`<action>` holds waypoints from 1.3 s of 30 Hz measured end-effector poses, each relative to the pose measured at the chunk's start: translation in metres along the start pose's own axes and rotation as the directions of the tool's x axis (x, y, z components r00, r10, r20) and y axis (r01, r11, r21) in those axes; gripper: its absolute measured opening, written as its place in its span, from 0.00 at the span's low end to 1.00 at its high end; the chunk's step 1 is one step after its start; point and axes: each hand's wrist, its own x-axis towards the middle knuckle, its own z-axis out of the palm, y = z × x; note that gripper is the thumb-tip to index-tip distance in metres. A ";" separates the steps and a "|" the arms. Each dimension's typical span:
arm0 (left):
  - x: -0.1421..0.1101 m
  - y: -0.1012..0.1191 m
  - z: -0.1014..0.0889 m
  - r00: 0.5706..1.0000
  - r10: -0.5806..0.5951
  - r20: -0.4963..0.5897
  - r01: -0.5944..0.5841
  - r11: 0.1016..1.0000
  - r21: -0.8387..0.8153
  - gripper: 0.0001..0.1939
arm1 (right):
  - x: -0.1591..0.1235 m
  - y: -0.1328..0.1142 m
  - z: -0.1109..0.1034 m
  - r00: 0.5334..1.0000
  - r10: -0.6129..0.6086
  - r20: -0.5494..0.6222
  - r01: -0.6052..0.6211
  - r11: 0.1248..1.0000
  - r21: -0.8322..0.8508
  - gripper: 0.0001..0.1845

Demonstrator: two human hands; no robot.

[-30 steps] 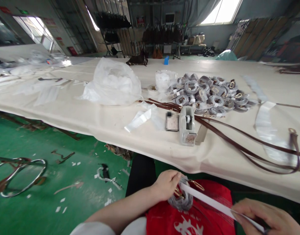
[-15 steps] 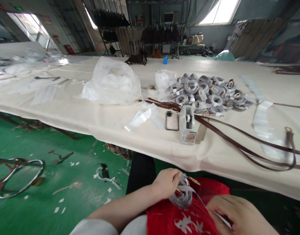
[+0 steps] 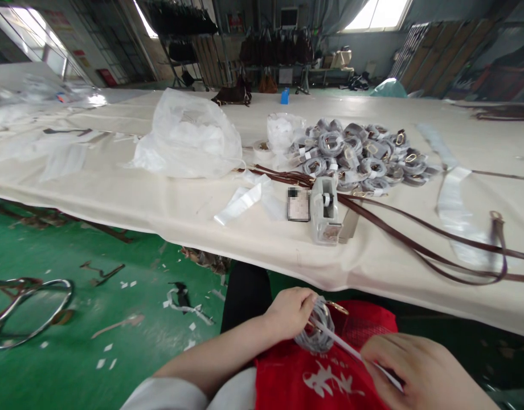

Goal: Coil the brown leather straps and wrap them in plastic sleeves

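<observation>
My left hand (image 3: 294,312) is closed round a coiled strap (image 3: 319,336) in grey-looking wrapping, held over the red apron (image 3: 313,378) on my lap. A gold-coloured metal clasp (image 3: 339,308) sticks out at the coil's upper right. From the coil a narrow white strip (image 3: 347,348) runs taut to my right hand (image 3: 409,367), whose fingers pinch it, with its end poking out below them. On the table ahead stands a tape dispenser (image 3: 326,210), next to a small flat rectangular object (image 3: 298,204) that is pixelated.
Several wrapped coiled straps (image 3: 364,156) lie heaped on the cream-covered table (image 3: 185,213). Left of them sits a bulky clear plastic bag (image 3: 189,134). Long brown straps (image 3: 416,242) stretch right. A metal-ringed stool (image 3: 68,296) stands on the littered green floor (image 3: 146,336).
The white strip, slack and curved before, is now straight between the coil and my right hand. My left hand keeps its hold on the coil. The view has shifted slightly.
</observation>
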 end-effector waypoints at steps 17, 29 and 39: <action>-0.002 0.004 0.001 0.974 0.218 -0.060 -0.222 0.971 -0.083 0.21 | 0.070 0.057 0.059 0.944 0.331 -0.012 -0.275 0.801 0.531 0.08; -0.006 0.005 0.010 0.965 0.240 -0.104 -0.252 0.959 -0.126 0.18 | 0.079 0.049 0.107 0.844 0.435 0.314 -0.398 0.117 0.910 0.14; -0.013 0.003 0.013 0.982 0.016 -0.187 -0.058 0.973 -0.223 0.17 | 0.073 0.041 0.117 0.804 0.579 0.134 -0.356 0.288 0.889 0.15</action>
